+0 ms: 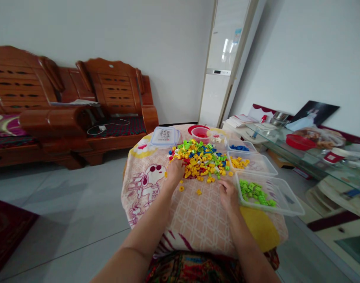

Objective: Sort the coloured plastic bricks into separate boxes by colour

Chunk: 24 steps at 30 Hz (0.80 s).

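Note:
A heap of small plastic building bricks [197,159] in yellow, green, blue, red and white lies on the cloth-covered table. At its left edge, my left hand [175,171] reaches in with curled fingers; whatever they grip is hidden. My right hand [228,193] is closed near the front right of the heap, beside a clear tray of green bricks [255,192]. A small green brick [218,177] sits just beyond its fingertips, and I cannot make out anything inside the hand. Loose yellow bricks [199,192] lie on the cloth between my hands.
Along the right stand a clear box with yellow bricks [239,162] and one with blue bricks [239,148]. A pink-red bowl [201,133] and a stack of clear lids [164,136] are at the back. Beyond are a glass side table [312,153] and wooden chairs [115,90].

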{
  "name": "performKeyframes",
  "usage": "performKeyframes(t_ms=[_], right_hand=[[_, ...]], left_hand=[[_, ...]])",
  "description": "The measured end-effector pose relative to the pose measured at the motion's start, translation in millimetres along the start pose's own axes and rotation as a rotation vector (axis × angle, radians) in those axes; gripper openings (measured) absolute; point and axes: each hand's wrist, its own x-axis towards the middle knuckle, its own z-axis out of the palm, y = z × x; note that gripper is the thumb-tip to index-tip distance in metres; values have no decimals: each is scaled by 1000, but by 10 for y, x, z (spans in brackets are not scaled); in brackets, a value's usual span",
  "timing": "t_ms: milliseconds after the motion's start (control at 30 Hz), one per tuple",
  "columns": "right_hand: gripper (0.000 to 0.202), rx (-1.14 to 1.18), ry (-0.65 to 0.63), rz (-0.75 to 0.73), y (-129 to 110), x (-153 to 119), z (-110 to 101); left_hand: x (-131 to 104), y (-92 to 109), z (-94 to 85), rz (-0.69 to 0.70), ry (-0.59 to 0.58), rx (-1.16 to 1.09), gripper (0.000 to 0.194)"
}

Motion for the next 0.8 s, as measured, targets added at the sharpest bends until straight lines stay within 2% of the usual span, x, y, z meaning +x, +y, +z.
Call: performKeyframes(t_ms=[167, 267, 400, 533, 633, 800], right_hand=[[30, 1, 9, -9, 23, 4, -3], [28, 19, 20, -25, 29, 7, -2], [28, 26, 25, -21, 21, 6, 1], [27, 25, 19, -6, 15, 1, 3], [28, 20, 19, 5, 19, -3, 5], [28, 26, 23, 1, 33, -4, 15]], left_hand=[[-100, 251, 185, 204, -160, -139, 24], [-80, 205, 205, 205, -61, -283, 27], [-1, -22, 121, 82, 110, -369, 27], [17, -153, 59, 3, 123, -346, 25], [-16, -128, 54, 14, 67, -270, 24], [-56, -71, 44, 7, -60, 8, 24]])
